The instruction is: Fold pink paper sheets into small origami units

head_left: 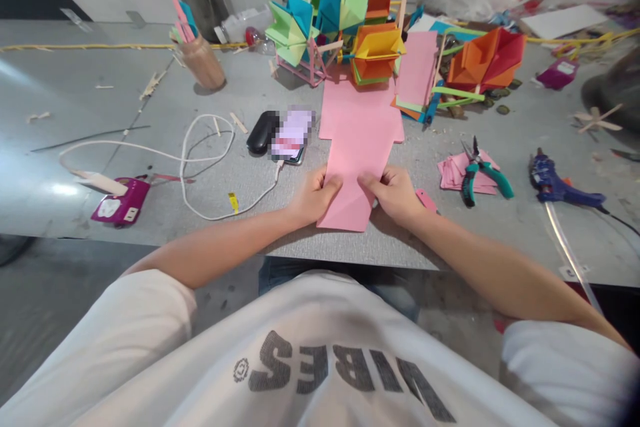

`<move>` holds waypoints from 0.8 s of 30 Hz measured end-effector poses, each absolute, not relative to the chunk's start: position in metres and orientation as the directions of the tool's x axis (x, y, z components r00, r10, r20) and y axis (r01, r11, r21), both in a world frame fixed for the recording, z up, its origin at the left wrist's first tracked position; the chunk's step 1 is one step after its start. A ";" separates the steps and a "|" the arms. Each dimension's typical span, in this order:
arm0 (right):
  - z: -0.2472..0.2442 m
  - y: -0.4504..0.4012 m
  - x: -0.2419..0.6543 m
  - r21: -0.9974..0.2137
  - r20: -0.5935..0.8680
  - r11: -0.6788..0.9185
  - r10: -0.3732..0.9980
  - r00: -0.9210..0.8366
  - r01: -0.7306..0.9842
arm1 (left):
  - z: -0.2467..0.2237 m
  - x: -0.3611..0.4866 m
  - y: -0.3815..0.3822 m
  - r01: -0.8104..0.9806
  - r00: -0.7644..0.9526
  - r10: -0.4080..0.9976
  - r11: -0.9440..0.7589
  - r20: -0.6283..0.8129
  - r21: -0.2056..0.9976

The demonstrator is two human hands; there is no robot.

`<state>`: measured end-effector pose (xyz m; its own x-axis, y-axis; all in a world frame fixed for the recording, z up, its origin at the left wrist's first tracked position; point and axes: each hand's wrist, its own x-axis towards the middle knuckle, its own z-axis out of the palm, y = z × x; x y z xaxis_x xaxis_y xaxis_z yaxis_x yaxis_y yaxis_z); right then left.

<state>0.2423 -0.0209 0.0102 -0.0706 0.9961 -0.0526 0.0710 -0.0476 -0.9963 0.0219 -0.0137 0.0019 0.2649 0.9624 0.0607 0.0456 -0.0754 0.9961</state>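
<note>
Between my two hands is a long strip of pink paper (357, 167), its near end close to the table's front edge. My left hand (316, 197) grips the strip's left side, thumb on top and fingers beneath. On the right side my right hand (397, 195) pinches it the same way, with its fingertips partly hidden under the paper. Beyond the strip, a wider pink sheet (360, 107) lies flat, partly covered by it. A small pink piece (427, 200) rests just right of my right hand.
Folded coloured-paper shapes (345, 7) stand at the back, with an orange one (485, 63) farther right. Pliers (483, 173) lie on small pink cards (453, 172), near a blue glue gun (563, 183). Left are a phone (295, 133), a black case (263, 132), a white cable (185, 167) and a purple adapter (123, 203).
</note>
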 end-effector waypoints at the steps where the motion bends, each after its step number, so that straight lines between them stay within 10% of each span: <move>1: 0.011 -0.021 0.243 -0.994 -0.072 -0.065 0.994 -0.087 0.084 | 0.002 0.021 -0.012 0.043 0.257 0.964 -0.079 0.065 0.996; 24: 0.014 -0.023 0.244 -0.996 -0.034 -0.023 0.991 -0.129 0.087 | -0.001 0.017 -0.004 -0.046 0.341 0.939 -0.034 0.048 0.998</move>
<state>0.2444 -0.0235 0.0136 -0.1292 0.9910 -0.0340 0.0873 -0.0228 -0.9959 0.0166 -0.0042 -0.0012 0.3407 0.9390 0.0477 -0.0462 -0.0340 0.9984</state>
